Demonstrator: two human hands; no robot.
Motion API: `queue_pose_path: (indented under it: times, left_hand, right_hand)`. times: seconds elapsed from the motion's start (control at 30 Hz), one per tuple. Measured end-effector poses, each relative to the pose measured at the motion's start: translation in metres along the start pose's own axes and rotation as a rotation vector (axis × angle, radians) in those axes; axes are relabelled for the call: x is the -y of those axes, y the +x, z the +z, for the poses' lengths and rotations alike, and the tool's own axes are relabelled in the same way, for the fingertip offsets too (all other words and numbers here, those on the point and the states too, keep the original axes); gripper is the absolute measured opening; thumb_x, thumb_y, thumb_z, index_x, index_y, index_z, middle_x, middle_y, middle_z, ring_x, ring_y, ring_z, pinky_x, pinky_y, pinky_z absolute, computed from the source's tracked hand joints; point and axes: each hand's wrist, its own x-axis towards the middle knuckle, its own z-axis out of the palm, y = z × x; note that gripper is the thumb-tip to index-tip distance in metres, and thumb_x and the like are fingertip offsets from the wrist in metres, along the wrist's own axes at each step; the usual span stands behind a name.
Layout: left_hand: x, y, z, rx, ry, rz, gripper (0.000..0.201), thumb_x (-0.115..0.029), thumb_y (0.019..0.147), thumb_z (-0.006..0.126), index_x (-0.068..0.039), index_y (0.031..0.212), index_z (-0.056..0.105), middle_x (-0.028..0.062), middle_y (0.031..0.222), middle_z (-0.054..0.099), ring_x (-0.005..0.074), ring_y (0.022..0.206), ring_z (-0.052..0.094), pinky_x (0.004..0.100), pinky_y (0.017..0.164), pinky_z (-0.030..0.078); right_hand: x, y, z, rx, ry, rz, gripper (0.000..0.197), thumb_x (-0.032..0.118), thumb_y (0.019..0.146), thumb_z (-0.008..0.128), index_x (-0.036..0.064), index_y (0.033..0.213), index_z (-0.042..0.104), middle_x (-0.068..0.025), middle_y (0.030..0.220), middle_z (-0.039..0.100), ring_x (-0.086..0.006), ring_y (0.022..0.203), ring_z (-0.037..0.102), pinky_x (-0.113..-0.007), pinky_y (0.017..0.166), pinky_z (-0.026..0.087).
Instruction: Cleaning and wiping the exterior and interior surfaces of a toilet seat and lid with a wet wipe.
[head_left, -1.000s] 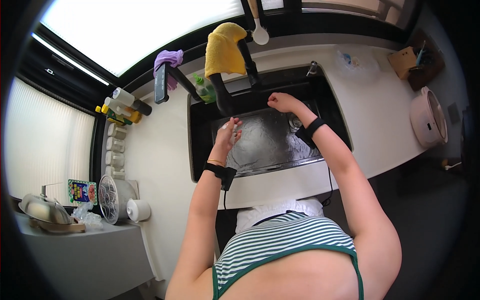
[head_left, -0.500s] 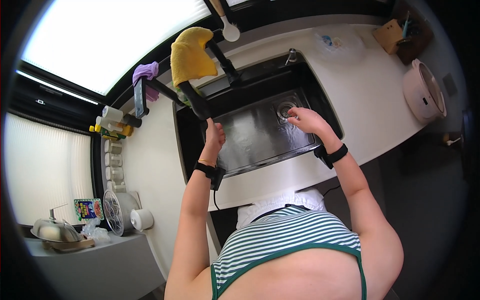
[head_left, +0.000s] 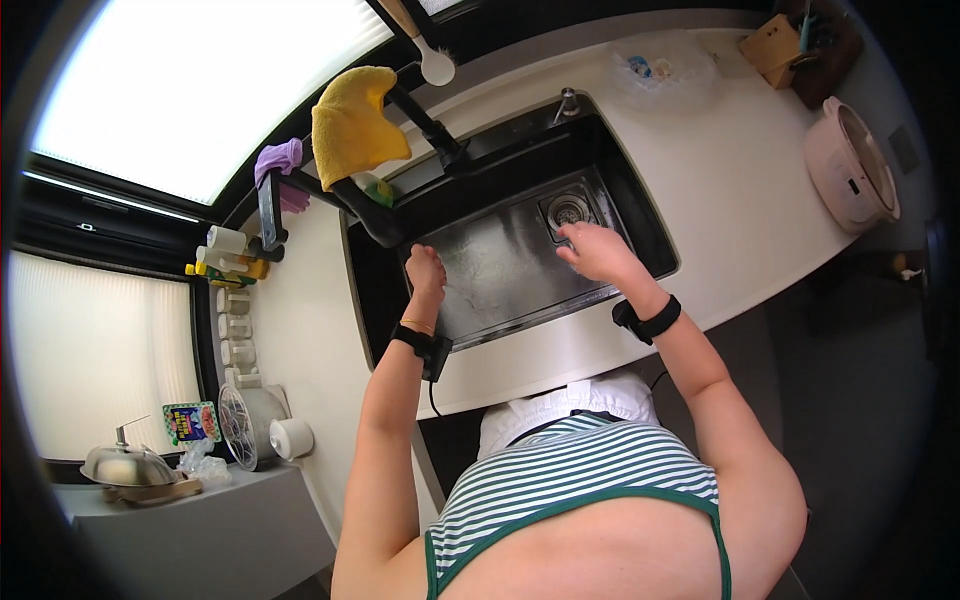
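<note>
Both of my hands are over the black sink (head_left: 500,300), whose bottom looks wet. My left hand (head_left: 426,275) is at its left side, just below the tip of the black faucet (head_left: 372,218) and apart from it. Its fingers are loosely bent, partly hidden, with nothing seen in them. Palm down, my right hand (head_left: 598,252) hovers beside the round drain (head_left: 568,212), thumb and fingers slightly apart and holding nothing visible. A yellow cloth (head_left: 355,125) drapes over the faucet's arch. Black bands with small boxes circle both wrists.
Behind the faucet is a green bottle (head_left: 375,190), partly hidden. Purple gloves (head_left: 280,165) hang to its left. A white brush (head_left: 436,65) hangs above. On the counter stand a plastic bag (head_left: 665,75), a knife block (head_left: 772,50), a pink pot (head_left: 850,170) and a paper roll (head_left: 291,438).
My left hand has come away from the faucet's tip. My right hand has drawn slightly back toward me. The whole view has shifted a little, and the sink's wet shine looks calmer.
</note>
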Motion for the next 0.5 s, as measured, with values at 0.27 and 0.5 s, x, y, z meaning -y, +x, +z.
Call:
queue_pose_path:
  times: [0.27,0.5]
  left_hand:
    - [0.009,0.023,-0.023,0.164,-0.1,-0.1,0.034,-0.034,0.093,0.033,-0.018,0.064,0.042,-0.0035,0.05,0.031,0.0131,0.039,0.031,0.0278,0.037,0.025]
    - [-0.008,-0.005,0.009,0.584,-0.262,-0.346,0.062,-0.059,0.094,0.022,-0.016,0.13,0.049,0.0077,0.115,0.043,0.0357,0.115,0.042,0.0603,0.102,0.031]
  right_hand:
    - [0.027,0.003,0.011,0.129,0.081,-0.051,0.037,0.029,0.086,0.058,0.004,0.114,0.056,-0.0178,0.104,0.061,-0.0331,0.099,0.059,-0.041,0.084,0.049]
    - [0.041,0.007,0.01,0.332,0.962,-0.008,0.051,0.03,0.087,0.057,0.0069,0.131,0.046,-0.019,0.119,0.056,-0.0323,0.116,0.05,-0.038,0.098,0.041]
